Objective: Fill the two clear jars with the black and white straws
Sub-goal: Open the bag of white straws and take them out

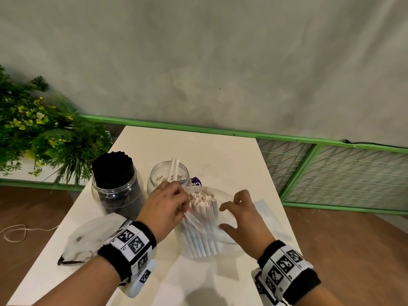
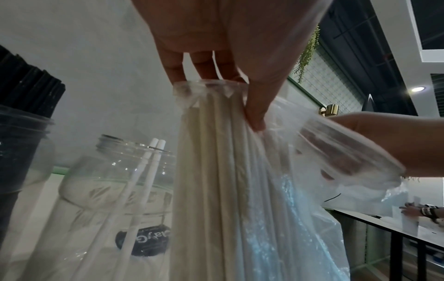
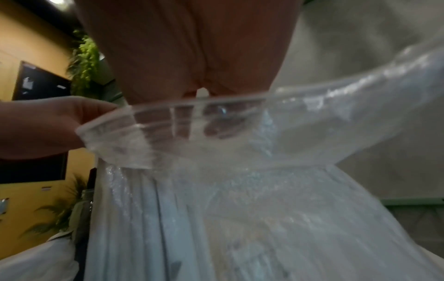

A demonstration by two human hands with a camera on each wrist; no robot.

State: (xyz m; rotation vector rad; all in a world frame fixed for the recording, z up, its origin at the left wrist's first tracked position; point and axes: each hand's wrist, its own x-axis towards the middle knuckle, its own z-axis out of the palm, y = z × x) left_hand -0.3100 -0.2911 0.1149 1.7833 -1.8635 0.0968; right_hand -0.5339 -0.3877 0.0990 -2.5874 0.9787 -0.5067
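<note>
Table (image 1: pixel 220 155) first: it is white, flat and smooth, and we stand at its near end. On its left side stands a round clear jar (image 1: pixel 117 191) packed tight with thin black straws (image 1: pixel 112 166). Just beside it is a second clear jar (image 1: pixel 170 180) with only two white straws (image 1: pixel 173 170) leaning inside. A crumpled see-through bag (image 1: pixel 88 237) lies flat near our left wrist. In the middle we hold up a soft, shiny plastic bag (image 2: pixel 288 209) full of long white paper straws (image 1: pixel 203 208), their round open ends showing at the top. Our left hand (image 1: pixel 164 206) pinches the bag's edge and the bunch of straws. Our right hand (image 1: pixel 240 217) curls its fingers (image 3: pixel 213 129) round the bag's open rim.
</note>
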